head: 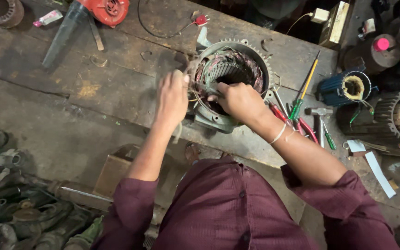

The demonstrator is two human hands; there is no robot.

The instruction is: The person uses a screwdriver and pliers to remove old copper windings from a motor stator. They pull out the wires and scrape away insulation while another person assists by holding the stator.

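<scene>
Two hands meet at one grey motor stator (230, 83), standing open-end-up on the worn wooden bench (116, 92), its bore axis pointing at the camera. From its centre, the right hand (239, 99) at five o'clock reaches into the windings, fingers pinched on something unclear. The left hand (172, 99), at nine o'clock, curls closed over the rim. Screwdrivers (302, 99) lie at three o'clock.

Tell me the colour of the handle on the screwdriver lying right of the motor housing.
Green, below a yellow shaft: the screwdriver lies beside the motor housing. Head view, the only one.
</scene>
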